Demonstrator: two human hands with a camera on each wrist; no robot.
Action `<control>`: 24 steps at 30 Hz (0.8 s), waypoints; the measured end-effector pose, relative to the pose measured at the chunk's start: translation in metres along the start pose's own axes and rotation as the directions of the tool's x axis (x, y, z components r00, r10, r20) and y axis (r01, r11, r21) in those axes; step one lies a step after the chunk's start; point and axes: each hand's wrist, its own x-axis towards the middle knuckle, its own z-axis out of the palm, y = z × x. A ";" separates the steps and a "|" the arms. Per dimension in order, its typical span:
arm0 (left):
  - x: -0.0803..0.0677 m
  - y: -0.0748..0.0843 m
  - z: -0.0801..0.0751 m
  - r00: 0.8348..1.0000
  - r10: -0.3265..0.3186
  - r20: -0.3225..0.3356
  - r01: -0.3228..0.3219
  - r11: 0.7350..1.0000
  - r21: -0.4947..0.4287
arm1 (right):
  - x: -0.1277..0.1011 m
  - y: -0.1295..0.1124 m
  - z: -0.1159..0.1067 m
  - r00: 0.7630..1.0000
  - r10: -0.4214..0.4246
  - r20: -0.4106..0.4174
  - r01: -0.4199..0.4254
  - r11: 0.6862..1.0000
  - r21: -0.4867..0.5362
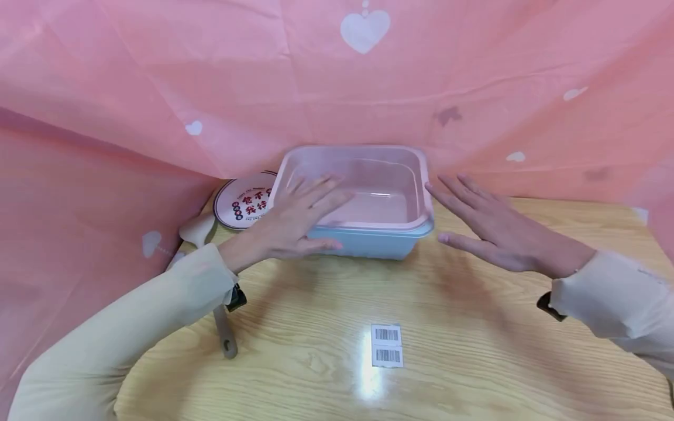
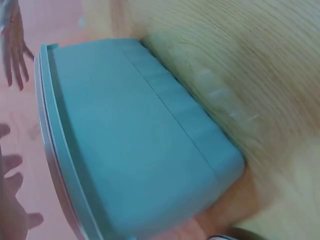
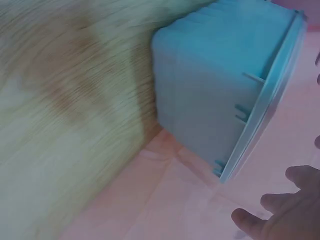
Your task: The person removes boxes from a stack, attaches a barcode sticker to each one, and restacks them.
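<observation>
A pink plastic basin (image 1: 387, 207) sits nested inside a blue basin (image 1: 363, 242) at the back of the table. In the left wrist view the blue basin's long side (image 2: 130, 130) fills the middle, with the pink rim just above its own. My left hand (image 1: 295, 219), fingers spread, hovers over the basins' left front part. To the right of the rim, my right hand (image 1: 489, 228) is held in the air with its fingers extended. Neither hand holds anything. The right wrist view shows my right fingertips (image 3: 250, 222) apart from the blue basin's end (image 3: 205, 95).
A round plate with red and black characters (image 1: 244, 202) lies left of the basins. Beside it is a spoon-like utensil (image 1: 199, 229), partly hidden by my left sleeve. A barcode label (image 1: 387, 346) is on the wooden table (image 1: 458, 362). Pink cloth (image 1: 316, 82) hangs behind.
</observation>
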 end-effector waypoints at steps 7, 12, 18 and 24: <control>-0.020 -0.020 0.000 0.961 -0.260 -0.090 0.249 0.961 -0.119 | 0.024 0.002 0.000 0.990 0.095 -0.102 -0.079 0.985 0.156; -0.037 -0.035 0.007 0.883 -0.467 -0.039 0.423 0.830 -0.364 | 0.037 0.006 0.008 0.968 0.202 -0.151 -0.149 0.940 0.307; -0.050 -0.047 0.020 0.795 -0.606 0.038 0.496 0.612 -0.616 | 0.056 0.010 0.022 0.926 0.313 -0.213 -0.205 0.888 0.411; -0.055 -0.051 0.035 0.789 -0.614 0.019 0.385 0.470 -0.794 | 0.069 0.005 0.033 0.865 0.435 -0.250 -0.294 0.843 0.449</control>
